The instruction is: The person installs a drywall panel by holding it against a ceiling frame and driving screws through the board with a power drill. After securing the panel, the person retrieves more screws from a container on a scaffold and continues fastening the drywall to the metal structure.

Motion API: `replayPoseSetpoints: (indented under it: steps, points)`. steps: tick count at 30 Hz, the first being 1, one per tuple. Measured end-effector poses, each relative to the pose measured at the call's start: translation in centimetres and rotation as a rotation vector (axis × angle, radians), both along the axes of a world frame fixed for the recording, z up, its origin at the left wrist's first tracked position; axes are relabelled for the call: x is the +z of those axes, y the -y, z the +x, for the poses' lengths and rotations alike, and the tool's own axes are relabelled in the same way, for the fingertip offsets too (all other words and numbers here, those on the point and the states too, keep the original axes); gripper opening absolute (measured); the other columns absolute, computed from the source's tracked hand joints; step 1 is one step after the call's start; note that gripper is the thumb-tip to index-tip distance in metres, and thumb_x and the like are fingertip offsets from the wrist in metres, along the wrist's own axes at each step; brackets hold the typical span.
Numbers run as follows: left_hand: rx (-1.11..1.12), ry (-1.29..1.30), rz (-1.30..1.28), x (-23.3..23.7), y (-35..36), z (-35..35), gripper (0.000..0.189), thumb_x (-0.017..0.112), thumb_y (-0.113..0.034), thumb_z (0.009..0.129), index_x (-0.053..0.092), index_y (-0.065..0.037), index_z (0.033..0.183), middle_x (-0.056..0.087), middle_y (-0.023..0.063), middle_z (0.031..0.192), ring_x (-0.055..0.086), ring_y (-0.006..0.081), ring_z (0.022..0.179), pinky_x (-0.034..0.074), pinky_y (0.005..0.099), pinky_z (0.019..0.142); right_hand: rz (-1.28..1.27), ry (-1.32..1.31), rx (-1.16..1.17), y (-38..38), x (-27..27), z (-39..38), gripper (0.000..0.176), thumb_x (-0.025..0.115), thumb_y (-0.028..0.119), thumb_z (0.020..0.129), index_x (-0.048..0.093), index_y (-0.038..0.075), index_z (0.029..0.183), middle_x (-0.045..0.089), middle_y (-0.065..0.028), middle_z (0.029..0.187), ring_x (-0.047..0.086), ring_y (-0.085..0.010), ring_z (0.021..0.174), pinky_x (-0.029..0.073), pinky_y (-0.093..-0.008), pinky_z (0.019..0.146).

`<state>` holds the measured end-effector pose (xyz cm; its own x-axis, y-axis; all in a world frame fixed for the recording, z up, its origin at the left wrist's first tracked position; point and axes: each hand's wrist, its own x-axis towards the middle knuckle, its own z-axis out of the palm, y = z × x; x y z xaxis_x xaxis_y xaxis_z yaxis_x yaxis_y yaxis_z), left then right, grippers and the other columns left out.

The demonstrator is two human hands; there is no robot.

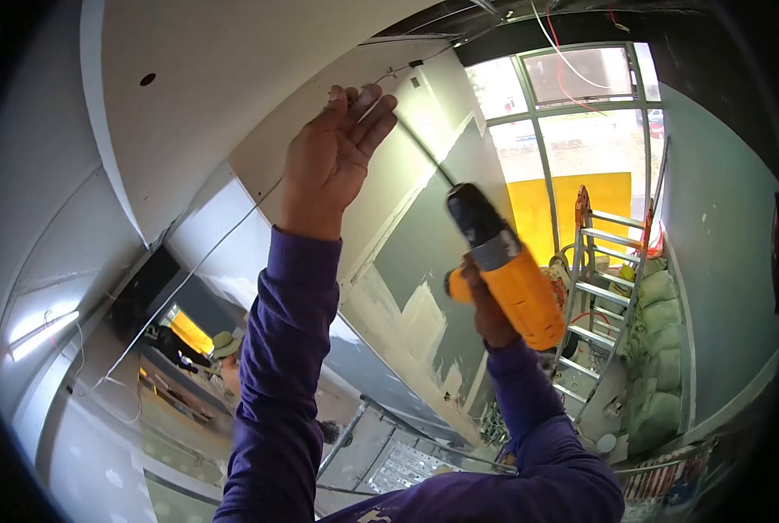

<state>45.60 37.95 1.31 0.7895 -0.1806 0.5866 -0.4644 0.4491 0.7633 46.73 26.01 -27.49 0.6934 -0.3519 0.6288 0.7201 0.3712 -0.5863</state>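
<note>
My left hand [328,166] is raised close to the pale panel overhead, its thumb and fingers bent toward each other at the tips. What they hold there, if anything, I cannot tell. My right hand [491,305] is wrapped round an orange and black power drill [522,292], tilted up and to the left. From its black chuck a long thin drill bit [425,150] runs up to the fingers of my left hand, where its far end is hidden. Purple sleeves cover both forearms.
An aluminium stepladder [612,261] stands at the right, beside stacked pale sacks [660,349]. Below me are metal scaffold rails [346,436]. A white cable [202,261] hangs at the left, near a lit tube lamp [45,336]. Another person's hat [226,344] shows lower left.
</note>
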Motion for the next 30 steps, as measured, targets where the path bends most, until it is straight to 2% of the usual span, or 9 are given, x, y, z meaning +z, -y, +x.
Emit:
replayPoseSetpoints:
  steps: [1,4,8,12,15,18,21,24,30]
  points:
    - [-0.005,0.026,-0.001,0.1,-0.1,0.3,0.016,0.049,-0.018,0.100,0.056,-0.003,0.098,0.064,0.0126,0.100,0.062,0.0293,0.097,0.051,0.0431,0.092,-0.076,0.038,-0.056,-1.1,0.4,-0.2,0.023,0.063,0.013,0.091,0.060,0.004,0.112,0.065,-0.0051,0.103,0.061,-0.0146,0.095,0.048,-0.0317,0.086]
    - [0.022,-0.026,0.000,0.1,-2.0,1.0,0.015,0.054,-0.018,0.099,0.055,-0.004,0.098,0.062,0.0113,0.096,0.061,0.0269,0.095,0.051,0.0391,0.091,-0.053,0.077,0.137,-3.1,1.1,0.0,0.025,0.064,0.013,0.091,0.059,0.004,0.114,0.065,-0.0048,0.105,0.061,-0.0144,0.095,0.049,-0.0321,0.088]
    - [0.082,0.034,0.121,0.6,-4.5,1.3,0.017,0.053,-0.021,0.100,0.054,-0.005,0.096,0.059,0.0095,0.093,0.059,0.0247,0.092,0.051,0.0365,0.087,0.167,0.286,0.348,-5.8,2.5,1.3,0.026,0.068,0.007,0.087,0.055,0.007,0.109,0.058,-0.0029,0.086,0.056,-0.0114,0.076,0.047,-0.0259,0.068]
    - [0.067,0.086,0.216,1.7,-6.8,2.9,0.016,0.055,-0.019,0.098,0.059,-0.003,0.096,0.065,0.0130,0.090,0.066,0.0284,0.086,0.056,0.0414,0.080,0.171,0.253,0.329,-7.4,2.9,1.7,0.028,0.066,0.008,0.089,0.056,0.005,0.115,0.063,-0.0042,0.099,0.060,-0.0125,0.088,0.050,-0.0297,0.080]
    - [-0.075,0.073,0.239,2.1,-7.4,3.9,0.018,0.054,-0.017,0.098,0.058,0.000,0.103,0.064,0.0147,0.096,0.066,0.0296,0.091,0.056,0.0419,0.085,0.215,0.245,0.255,-9.1,3.1,2.5,0.026,0.068,0.008,0.087,0.058,0.006,0.111,0.062,-0.0016,0.093,0.059,-0.0122,0.081,0.049,-0.0285,0.073]
    - [-0.125,0.097,0.215,1.4,-7.0,4.4,0.026,0.050,-0.016,0.099,0.054,0.005,0.115,0.058,0.0203,0.114,0.058,0.0321,0.112,0.049,0.0440,0.101,0.186,0.215,0.207,-9.6,3.0,3.0,0.027,0.066,0.016,0.090,0.056,0.004,0.112,0.062,-0.0038,0.097,0.060,-0.0132,0.085,0.049,-0.0311,0.080]
    - [-0.091,0.115,-0.067,1.9,-7.9,7.0,0.034,0.042,-0.014,0.100,0.046,0.009,0.125,0.046,0.0248,0.131,0.043,0.0341,0.129,0.035,0.0461,0.114,0.203,0.244,0.234,-9.3,4.4,2.4,0.025,0.064,0.019,0.092,0.056,0.004,0.110,0.061,-0.0036,0.095,0.058,-0.0133,0.084,0.049,-0.0330,0.081]
    - [-0.245,0.187,-0.341,3.0,-8.5,8.0,0.036,0.036,-0.010,0.100,0.042,0.011,0.129,0.040,0.0248,0.138,0.033,0.0334,0.136,0.027,0.0462,0.118,0.213,0.266,0.181,-9.4,4.9,2.6,0.022,0.062,0.017,0.093,0.056,0.005,0.110,0.060,-0.0034,0.095,0.058,-0.0129,0.084,0.048,-0.0331,0.082]
    - [-0.459,0.289,-0.549,2.8,-7.5,8.9,0.037,0.031,-0.003,0.099,0.038,0.013,0.132,0.041,0.0222,0.140,0.036,0.0321,0.136,0.030,0.0455,0.118,0.303,0.336,0.336,-10.0,5.3,3.6,0.027,0.064,0.012,0.092,0.053,0.007,0.116,0.058,-0.0019,0.099,0.054,-0.0093,0.083,0.047,-0.0278,0.075]
